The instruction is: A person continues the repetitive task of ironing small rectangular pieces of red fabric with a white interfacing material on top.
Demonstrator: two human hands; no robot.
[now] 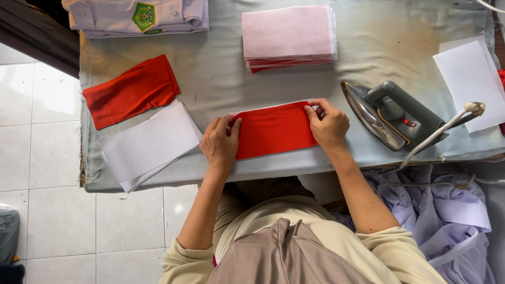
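Left hand [221,143] and right hand [329,125] press flat on red cloth piece [274,130]; iron [392,114] just right.

Surface [221,79] lying under pale grey-green padded cloth, stained brownish in patches, frayed along left edge. Glossy white floor tiles [47,210] with thin grey grout showing at left and below, reflecting soft daylight. Dark wooden beam [31,37] crossing top-left corner. Even, diffuse light falling, casting faint shadows.
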